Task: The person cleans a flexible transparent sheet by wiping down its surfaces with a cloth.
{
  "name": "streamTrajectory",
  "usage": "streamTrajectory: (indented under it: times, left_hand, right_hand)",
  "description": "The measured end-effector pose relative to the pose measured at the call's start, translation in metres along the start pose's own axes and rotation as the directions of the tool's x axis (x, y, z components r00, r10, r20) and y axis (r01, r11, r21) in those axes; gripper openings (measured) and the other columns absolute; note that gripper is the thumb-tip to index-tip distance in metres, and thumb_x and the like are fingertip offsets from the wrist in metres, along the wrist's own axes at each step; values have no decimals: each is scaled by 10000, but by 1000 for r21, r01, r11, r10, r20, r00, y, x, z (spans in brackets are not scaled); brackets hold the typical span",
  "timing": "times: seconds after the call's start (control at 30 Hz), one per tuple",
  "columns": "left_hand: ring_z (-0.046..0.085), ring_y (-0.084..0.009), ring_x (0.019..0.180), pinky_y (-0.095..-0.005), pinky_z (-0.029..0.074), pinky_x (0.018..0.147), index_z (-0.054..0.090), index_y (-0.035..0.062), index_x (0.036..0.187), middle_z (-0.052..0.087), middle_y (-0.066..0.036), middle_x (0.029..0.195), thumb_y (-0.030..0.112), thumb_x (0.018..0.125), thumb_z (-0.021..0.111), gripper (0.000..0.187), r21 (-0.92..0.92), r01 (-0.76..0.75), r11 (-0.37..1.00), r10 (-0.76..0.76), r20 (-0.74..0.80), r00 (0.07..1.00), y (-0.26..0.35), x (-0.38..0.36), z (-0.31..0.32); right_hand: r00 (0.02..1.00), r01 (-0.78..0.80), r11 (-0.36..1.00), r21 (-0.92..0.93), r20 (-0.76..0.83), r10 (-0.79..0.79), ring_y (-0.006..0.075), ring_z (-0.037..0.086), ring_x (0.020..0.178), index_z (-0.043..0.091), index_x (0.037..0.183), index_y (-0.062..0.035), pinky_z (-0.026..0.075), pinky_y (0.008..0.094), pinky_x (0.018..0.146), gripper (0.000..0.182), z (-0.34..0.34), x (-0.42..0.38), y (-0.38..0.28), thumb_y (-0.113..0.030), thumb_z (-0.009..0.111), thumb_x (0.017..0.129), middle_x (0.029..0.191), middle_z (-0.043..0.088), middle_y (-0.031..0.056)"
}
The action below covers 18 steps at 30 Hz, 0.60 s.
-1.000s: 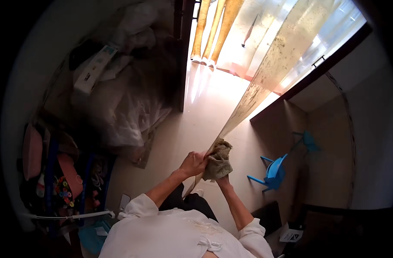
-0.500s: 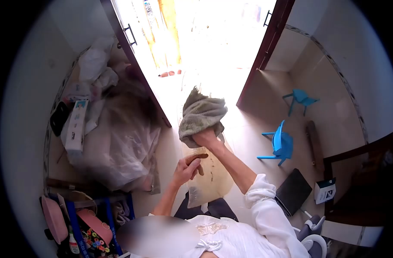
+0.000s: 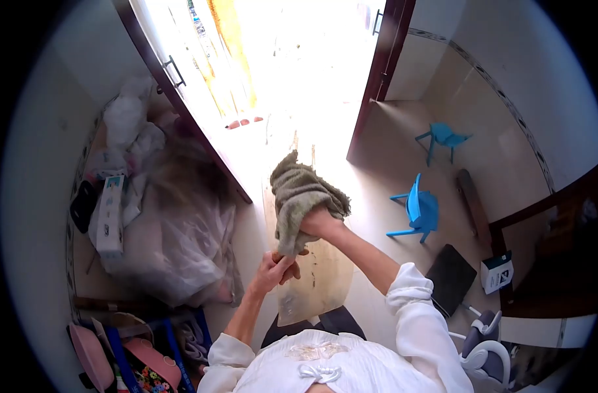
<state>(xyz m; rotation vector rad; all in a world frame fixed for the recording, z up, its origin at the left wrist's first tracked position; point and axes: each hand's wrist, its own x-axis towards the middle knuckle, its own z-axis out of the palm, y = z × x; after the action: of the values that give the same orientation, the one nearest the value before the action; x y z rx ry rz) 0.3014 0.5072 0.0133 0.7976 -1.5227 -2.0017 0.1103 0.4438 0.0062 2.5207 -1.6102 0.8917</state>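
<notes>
A greenish-grey cloth (image 3: 302,196) hangs bunched in front of me, over a yellowish translucent sheet (image 3: 318,281) that runs down to my knees. My right hand (image 3: 320,221) is closed on the cloth, its fingers hidden in the folds. Just below and to the left, my left hand (image 3: 277,270) is closed at the lower edge of the cloth, pinching it between thumb and fingers. Dark specks show on the sheet below the cloth.
Two blue chairs (image 3: 421,208) stand at the right, near a dark flat case (image 3: 448,280) and a small box (image 3: 496,272). Plastic-covered items (image 3: 181,236) and a long white box (image 3: 110,216) lie left. Bags (image 3: 148,363) stand lower left. Ahead is an open door (image 3: 181,98).
My left hand has closed on the cloth's lower edge; earlier it was apart from it. The cloth and my right hand are slightly lower. The view has shifted a little.
</notes>
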Motion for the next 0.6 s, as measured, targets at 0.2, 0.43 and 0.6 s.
streamTrajectory:
  times: [0.2,0.43,0.6]
  left_hand:
    - [359,-8,388,-170,287,377,614,-14,1083,601,-31,591,132,963,430,264,18,-61,998,60,35,998,15,-4,6]
    - [362,-12,387,-179,284,372,619,-9,1068,589,-27,578,162,959,440,270,-14,-73,997,73,-53,996,6,-2,3]
    - [384,-41,387,-213,310,378,640,-6,939,597,-37,592,125,937,434,244,-73,31,997,-36,-66,997,-29,3,-9]
  right_hand:
    - [971,-64,981,183,-217,104,324,491,1103,588,1064,-88,368,460,963,342,13,121,75,-293,553,793,1150,563,153]
    - [995,-37,991,130,-92,49,353,398,1231,483,1259,-84,288,469,1046,471,25,45,21,-300,519,842,1300,462,187]
    - [969,-191,893,408,224,104,350,469,1143,545,1155,-49,341,444,984,362,16,-52,-20,-180,525,819,1191,541,178]
